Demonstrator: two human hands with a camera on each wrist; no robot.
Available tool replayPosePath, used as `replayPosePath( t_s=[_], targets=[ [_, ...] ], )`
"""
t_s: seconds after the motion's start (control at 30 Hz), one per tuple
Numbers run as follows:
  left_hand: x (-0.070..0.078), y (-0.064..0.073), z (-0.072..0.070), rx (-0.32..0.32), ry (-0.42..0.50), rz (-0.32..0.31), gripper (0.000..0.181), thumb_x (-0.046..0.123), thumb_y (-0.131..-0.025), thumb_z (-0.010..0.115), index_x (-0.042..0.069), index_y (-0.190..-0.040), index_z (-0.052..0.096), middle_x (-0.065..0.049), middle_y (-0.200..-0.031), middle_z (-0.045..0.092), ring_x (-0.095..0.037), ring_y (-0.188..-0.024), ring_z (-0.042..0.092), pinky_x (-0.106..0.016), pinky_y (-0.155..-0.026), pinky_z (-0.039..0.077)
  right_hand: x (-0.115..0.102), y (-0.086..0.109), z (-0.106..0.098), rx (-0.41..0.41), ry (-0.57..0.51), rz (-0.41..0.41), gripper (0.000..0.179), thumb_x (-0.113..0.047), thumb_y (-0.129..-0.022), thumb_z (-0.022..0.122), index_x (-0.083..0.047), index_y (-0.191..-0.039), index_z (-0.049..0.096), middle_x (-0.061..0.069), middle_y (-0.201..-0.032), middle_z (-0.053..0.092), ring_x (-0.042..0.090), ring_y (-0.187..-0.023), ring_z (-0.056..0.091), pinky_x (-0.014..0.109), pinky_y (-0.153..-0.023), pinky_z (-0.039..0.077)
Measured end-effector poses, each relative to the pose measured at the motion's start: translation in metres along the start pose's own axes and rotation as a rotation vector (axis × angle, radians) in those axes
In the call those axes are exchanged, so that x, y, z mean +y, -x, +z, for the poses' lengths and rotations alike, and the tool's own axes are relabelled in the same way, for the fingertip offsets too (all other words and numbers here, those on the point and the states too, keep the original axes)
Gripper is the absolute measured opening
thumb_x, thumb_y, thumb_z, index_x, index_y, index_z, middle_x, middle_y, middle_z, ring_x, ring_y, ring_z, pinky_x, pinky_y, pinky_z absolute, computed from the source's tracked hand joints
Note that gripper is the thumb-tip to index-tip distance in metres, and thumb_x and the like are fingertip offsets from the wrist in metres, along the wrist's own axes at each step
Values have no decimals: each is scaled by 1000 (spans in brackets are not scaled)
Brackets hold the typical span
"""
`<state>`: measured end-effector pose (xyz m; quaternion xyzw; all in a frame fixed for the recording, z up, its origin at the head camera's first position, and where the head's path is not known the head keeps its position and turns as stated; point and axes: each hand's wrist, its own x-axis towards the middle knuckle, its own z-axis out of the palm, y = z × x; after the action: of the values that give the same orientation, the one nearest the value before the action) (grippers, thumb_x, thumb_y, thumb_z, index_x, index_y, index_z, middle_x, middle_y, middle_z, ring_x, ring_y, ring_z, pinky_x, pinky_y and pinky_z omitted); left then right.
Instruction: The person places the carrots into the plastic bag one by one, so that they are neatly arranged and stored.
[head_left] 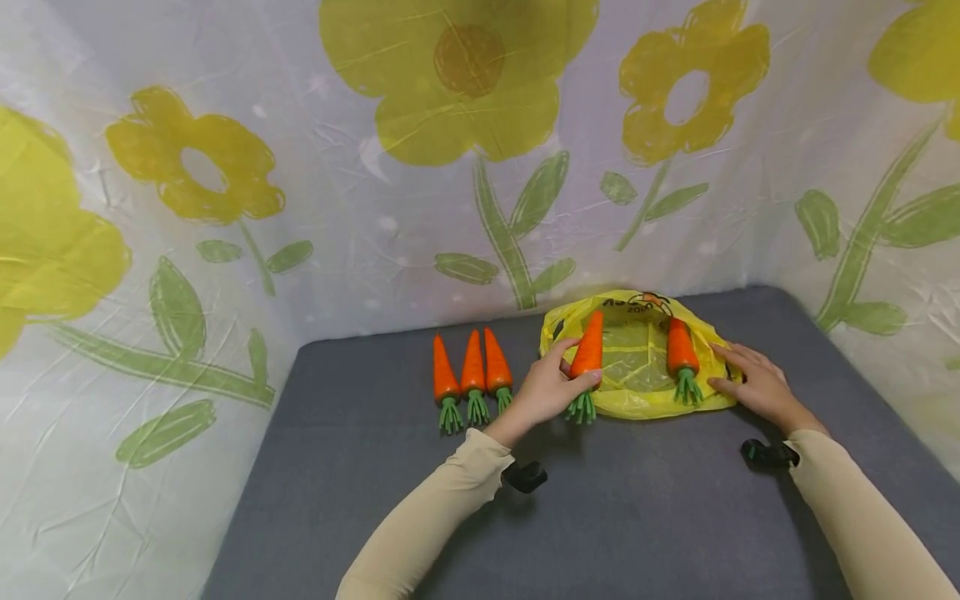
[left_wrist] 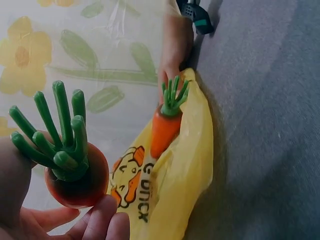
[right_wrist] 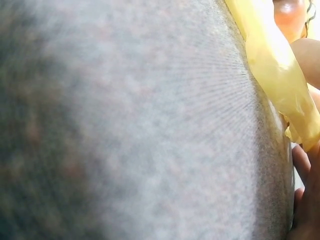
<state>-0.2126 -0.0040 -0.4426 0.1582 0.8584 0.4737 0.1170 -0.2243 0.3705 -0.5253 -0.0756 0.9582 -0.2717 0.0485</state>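
My left hand (head_left: 543, 392) grips a toy carrot (head_left: 588, 350) with green stems over the left side of a yellow plastic bag (head_left: 637, 406). In the left wrist view, that carrot's stem end (left_wrist: 75, 187) faces the camera, with fingers and thumb around it. Another carrot (head_left: 681, 346) lies inside the bag, at its right, stems toward me. My right hand (head_left: 761, 387) holds the bag's right rim between thumb and fingers. The bag lies with its mouth spread wide. In the right wrist view, a yellow fold (right_wrist: 280, 65) of it passes by the fingers, partly cut off.
Three more carrots, a left one (head_left: 444, 371), a middle one (head_left: 473, 367) and a right one (head_left: 497, 362), lie side by side left of the bag. The grey table (head_left: 615, 517) meets a flower-printed cloth (head_left: 375, 242) behind.
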Motion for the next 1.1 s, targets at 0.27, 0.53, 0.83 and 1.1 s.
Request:
replayPosePath(
  t_s=[0.27,0.53,0.83,1.1],
  targets=[
    [11,-15,20,-28,11,4,69,45,-92,67,20,-150,40,0,-83,61,-10,-58,53,-23,-52,42,1,0,0,2,4,-9,74,-44,-100,52,-8,-158,23,32,-159,20,59,-142,13,75,-105,9],
    [20,-31,39,-54,39,-20,71,44,-91,68,18,-151,40,0,-83,62,-11,-58,53,-23,-52,43,-1,0,1,7,4,-12,75,-44,-99,53,-8,-157,23,32,-158,21,59,-142,14,75,-105,10],
    [26,-53,63,-60,50,-56,71,46,-91,68,15,-149,42,-6,-97,70,-8,-68,59,-24,-58,46,1,0,1,2,12,-1,74,-45,-100,51,-10,-158,22,31,-159,20,59,-141,14,73,-104,11],
    [29,-69,85,-43,12,-130,68,50,-90,67,19,-147,45,-6,-127,66,-16,-98,66,-29,-77,53,-1,0,0,3,4,3,74,-46,-100,51,-10,-158,22,31,-159,19,59,-142,13,74,-105,10]
  ],
)
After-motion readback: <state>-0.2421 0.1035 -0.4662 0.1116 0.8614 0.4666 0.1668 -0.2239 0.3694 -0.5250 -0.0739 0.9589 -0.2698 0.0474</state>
